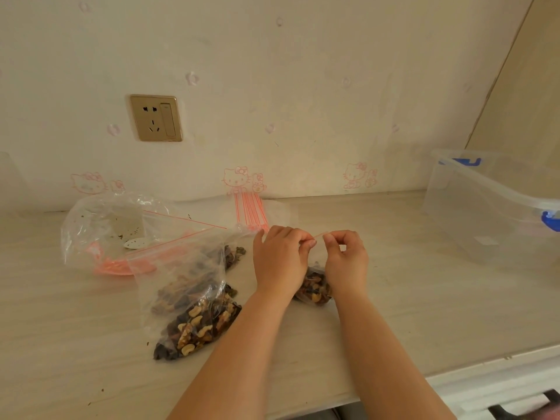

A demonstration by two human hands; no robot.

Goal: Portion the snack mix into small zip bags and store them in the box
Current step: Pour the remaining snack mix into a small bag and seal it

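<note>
Pinching a small zip bag (313,286) of snack mix at its red seal.
Left hand (280,256) and right hand (345,256) both curled, fingertips gripping the strip; pale countertop (394,298), clear storage box (491,204) to the right.

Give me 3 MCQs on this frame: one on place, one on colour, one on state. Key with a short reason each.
1. Where does the clear plastic storage box stand relative to the hands?
A. far right of the counter
B. far left by the socket
C. directly between the forearms

2. What colour are the clips on that box?
A. red
B. blue
C. green

3. What are the left hand and right hand doing with the small clear zip bag of nut mix?
A. resting flat beside it
B. both pinching its red-striped top edge
C. lifting it over the box

Key: 1 A, the box sits at the right edge, beyond the right hand. 2 B, blue clips show on its rim. 3 B, fingertips of both hands pinch the strip while the bag's filled bottom rests on the pale wooden counter.
</note>
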